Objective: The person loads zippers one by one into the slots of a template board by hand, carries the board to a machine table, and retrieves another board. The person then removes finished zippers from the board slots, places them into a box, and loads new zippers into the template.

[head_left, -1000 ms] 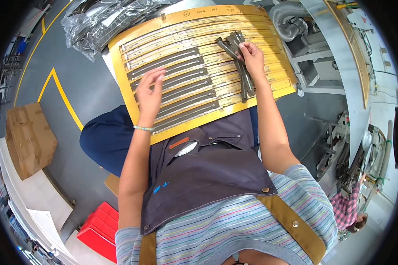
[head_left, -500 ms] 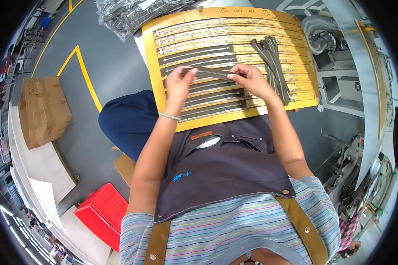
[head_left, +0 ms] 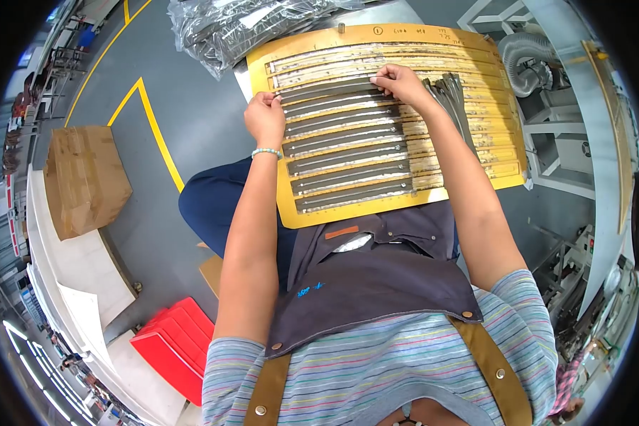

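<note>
A yellow slotted board (head_left: 291, 221) lies before me, with several dark zipper strips (head_left: 348, 170) in rows on its left half. One dark strip (head_left: 326, 90) is stretched between my hands over an upper row. My left hand (head_left: 265, 117) pinches its left end at the board's left edge. The right end is between the closed fingers of my right hand (head_left: 397, 84). A loose bunch of dark strips (head_left: 453, 99) lies across the rows on the right half, partly hidden by my right forearm.
A clear plastic bag of dark items (head_left: 241, 32) lies behind the board. Leftward are a cardboard box (head_left: 85, 181) and a red bin (head_left: 174, 348). A grey flexible hose (head_left: 522, 64) and white frame are at the right. Another person's checked sleeve (head_left: 566, 383) shows at lower right.
Both hands have moved to a higher row, with a strip pulled straight between them. Another strip now lies in the row below. The view has shifted, moving the board slightly right and down.
</note>
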`<action>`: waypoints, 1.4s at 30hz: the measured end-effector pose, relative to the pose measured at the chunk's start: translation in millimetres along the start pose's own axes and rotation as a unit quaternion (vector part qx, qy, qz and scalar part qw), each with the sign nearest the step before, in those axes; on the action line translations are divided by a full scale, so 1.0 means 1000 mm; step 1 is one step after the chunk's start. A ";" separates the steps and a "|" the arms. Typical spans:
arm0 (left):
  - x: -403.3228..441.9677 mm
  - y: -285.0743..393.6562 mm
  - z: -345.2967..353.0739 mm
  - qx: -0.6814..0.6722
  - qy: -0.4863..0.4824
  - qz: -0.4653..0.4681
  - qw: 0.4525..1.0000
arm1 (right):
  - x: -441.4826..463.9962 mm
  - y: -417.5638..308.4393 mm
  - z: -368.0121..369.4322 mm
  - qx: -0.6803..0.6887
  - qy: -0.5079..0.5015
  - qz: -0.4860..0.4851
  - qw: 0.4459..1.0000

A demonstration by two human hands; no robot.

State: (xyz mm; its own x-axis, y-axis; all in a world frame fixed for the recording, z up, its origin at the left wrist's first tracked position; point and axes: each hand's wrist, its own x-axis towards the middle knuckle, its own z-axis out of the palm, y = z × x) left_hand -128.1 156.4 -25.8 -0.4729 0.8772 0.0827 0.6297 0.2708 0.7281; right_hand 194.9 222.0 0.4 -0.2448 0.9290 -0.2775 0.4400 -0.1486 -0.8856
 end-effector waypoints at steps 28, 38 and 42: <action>0.008 -0.004 0.006 0.108 0.032 -0.009 0.994 | 0.020 0.015 0.011 0.012 0.052 0.023 0.998; 0.016 0.001 0.010 0.143 -0.072 -0.083 0.984 | 0.011 0.014 0.027 -0.141 0.195 -0.050 0.969; 0.017 -0.002 0.012 0.150 -0.075 -0.079 0.983 | 0.006 0.007 0.033 -0.188 0.210 -0.077 0.956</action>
State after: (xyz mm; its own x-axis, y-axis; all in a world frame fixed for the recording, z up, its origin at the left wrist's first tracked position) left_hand -130.4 175.0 -34.1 -0.4971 0.8576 -0.1321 0.7197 0.4926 0.4892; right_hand 167.6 215.0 -19.6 0.0027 0.9959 0.0900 0.7254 0.0600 -0.6857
